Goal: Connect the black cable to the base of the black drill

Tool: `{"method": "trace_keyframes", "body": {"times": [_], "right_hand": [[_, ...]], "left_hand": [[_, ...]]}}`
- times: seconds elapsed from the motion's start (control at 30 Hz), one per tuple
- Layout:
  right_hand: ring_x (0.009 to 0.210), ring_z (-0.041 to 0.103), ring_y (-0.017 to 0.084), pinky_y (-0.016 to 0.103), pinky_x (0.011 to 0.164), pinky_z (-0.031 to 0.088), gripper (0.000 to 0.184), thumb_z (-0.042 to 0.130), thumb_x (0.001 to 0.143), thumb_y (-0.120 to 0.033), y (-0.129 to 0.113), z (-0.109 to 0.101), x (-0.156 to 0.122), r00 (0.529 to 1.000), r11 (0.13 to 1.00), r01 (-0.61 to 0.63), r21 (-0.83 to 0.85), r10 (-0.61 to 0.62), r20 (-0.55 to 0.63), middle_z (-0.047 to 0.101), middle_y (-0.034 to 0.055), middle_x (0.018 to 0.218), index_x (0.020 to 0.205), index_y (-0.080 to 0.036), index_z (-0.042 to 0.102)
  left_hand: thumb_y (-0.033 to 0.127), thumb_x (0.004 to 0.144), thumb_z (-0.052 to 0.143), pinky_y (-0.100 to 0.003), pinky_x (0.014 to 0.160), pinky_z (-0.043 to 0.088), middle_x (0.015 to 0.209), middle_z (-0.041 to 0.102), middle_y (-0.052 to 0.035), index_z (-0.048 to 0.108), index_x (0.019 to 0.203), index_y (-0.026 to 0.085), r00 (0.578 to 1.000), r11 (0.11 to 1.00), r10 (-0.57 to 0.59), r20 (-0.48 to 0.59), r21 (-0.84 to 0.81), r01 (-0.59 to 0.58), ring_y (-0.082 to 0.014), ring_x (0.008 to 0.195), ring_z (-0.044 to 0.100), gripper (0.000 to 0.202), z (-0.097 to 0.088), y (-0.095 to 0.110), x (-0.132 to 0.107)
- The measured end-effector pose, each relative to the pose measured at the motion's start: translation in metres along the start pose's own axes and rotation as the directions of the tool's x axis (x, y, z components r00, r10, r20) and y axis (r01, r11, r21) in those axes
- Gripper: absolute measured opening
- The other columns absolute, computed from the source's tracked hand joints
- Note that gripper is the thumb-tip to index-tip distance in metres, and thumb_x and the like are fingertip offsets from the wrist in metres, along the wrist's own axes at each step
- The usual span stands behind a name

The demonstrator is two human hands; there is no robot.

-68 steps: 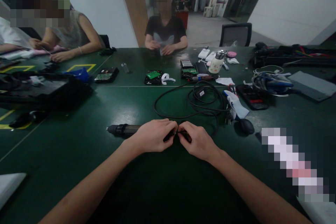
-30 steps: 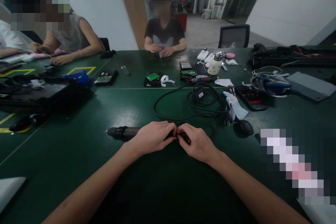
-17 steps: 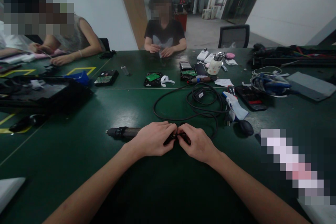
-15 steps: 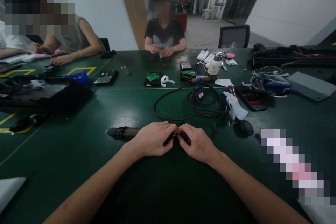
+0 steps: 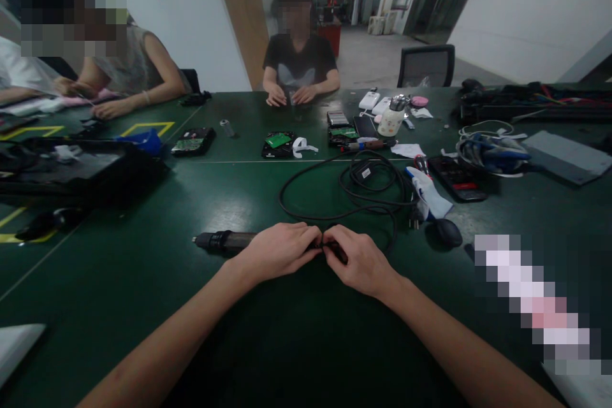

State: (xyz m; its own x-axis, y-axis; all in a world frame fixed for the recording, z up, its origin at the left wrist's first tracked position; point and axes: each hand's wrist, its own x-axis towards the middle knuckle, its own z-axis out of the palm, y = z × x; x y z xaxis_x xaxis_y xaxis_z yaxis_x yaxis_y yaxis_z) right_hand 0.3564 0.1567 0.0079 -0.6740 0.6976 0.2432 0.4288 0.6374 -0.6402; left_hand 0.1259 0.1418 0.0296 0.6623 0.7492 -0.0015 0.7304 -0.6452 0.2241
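Note:
A dark cylindrical electric screwdriver [image 5: 222, 241] lies on the green table [image 5: 143, 268], tip pointing left. My left hand [image 5: 280, 250] is closed over its rear end. My right hand [image 5: 359, 261] is closed on the black cable's connector where it meets the tool, fingertips of both hands touching. The black power cable [image 5: 354, 194] loops away behind my hands to a plug [image 5: 415, 215].
Behind the cable lie hard drives [image 5: 278, 142], a white bottle [image 5: 392, 116], a white-and-blue glove [image 5: 430, 191], a black mouse [image 5: 448, 231] and a phone [image 5: 456, 175]. A black tray [image 5: 71, 169] sits at left. Three other people work at the far side.
My hands have stayed pressed together at the tool's rear end with only slight finger shifts. The person opposite has lowered both hands onto the table.

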Motion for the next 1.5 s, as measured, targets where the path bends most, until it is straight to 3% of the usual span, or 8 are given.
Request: {"method": "trace_keyframes", "body": {"times": [0.47, 1.07, 1.5], "right_hand": [[0.076, 0.059, 0.016, 0.027, 0.065, 0.047, 0.012, 0.059, 0.097, -0.015, 0.000, 0.000, 0.000, 1.000, 1.000, 0.001, 0.001, -0.001, 0.000, 0.063, 0.0031, 0.099, 0.107, -0.023, 0.058], [0.077, 0.059, 0.016, 0.028, 0.066, 0.046, 0.011, 0.058, 0.099, -0.017, 0.001, 0.002, -0.001, 1.000, 1.000, -0.009, -0.020, 0.008, -0.004, 0.063, 0.0028, 0.100, 0.107, -0.023, 0.057], [0.075, 0.058, 0.015, 0.027, 0.065, 0.045, 0.012, 0.058, 0.099, -0.016, 0.001, 0.002, -0.001, 1.000, 1.000, -0.015, -0.004, 0.015, 0.006, 0.062, 0.0025, 0.100, 0.109, -0.023, 0.058]], "left_hand": [[0.045, 0.107, 0.047, -0.031, 0.072, 0.048, 0.095, 0.065, -0.0040, 0.053, 0.108, 0.020, 0.999, 0.998, -0.040, -0.028, 0.037, 0.041, -0.0203, 0.087, 0.065, 0.026, 0.005, 0.000, 0.001], [0.026, 0.093, 0.052, -0.036, 0.080, 0.051, 0.097, 0.064, -0.0046, 0.052, 0.105, 0.021, 0.999, 0.999, -0.020, -0.026, -0.027, 0.019, -0.0205, 0.087, 0.062, 0.014, -0.009, 0.010, -0.001], [0.027, 0.095, 0.053, -0.034, 0.076, 0.049, 0.095, 0.065, -0.0028, 0.053, 0.105, 0.022, 0.998, 0.996, -0.060, -0.028, -0.073, 0.058, -0.0196, 0.086, 0.063, 0.011, -0.004, 0.004, -0.001]]}}
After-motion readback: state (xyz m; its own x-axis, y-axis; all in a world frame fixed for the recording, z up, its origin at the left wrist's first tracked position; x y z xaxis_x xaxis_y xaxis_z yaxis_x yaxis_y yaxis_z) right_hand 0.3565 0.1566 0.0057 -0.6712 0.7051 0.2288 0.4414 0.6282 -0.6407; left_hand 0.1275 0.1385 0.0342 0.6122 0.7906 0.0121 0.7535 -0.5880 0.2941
